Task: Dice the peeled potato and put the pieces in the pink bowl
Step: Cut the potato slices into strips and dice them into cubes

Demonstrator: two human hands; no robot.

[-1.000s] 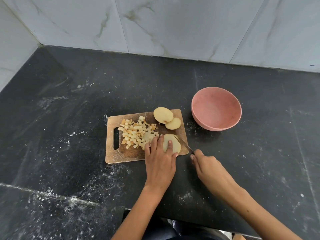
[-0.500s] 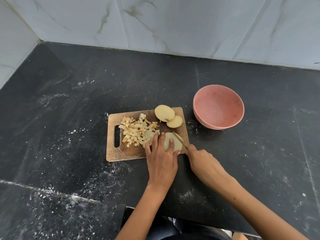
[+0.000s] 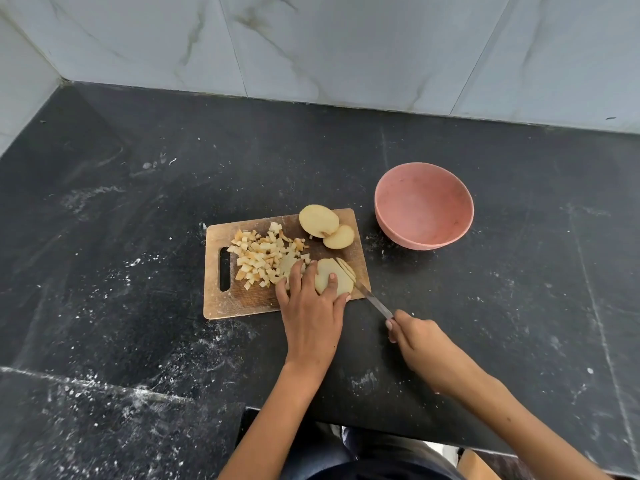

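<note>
On the wooden cutting board [image 3: 242, 299], the left hand [image 3: 311, 313] lies flat over a potato slab [image 3: 329, 275] at the board's near right corner, its fingers nearly straight and pressing down on the pale surface, with one fingertip on top of the slab and another at its near edge. The right hand [image 3: 415, 337] is curled around the handle of a knife [image 3: 370, 297], whose narrow blade runs up and to the left so that its tip meets the slab's right side, where a few thin strips already stand separated. A heap of diced potato pieces [image 3: 263, 258] sits in the middle of the board, just left of the pressing fingers (some cubes look browner than others). Two more potato slices [image 3: 325, 225] rest overlapping at the board's far right corner. The pink bowl [image 3: 424, 233] stands on the dark countertop [image 3: 138, 168] just right of the board, with nothing visible inside it.
</note>
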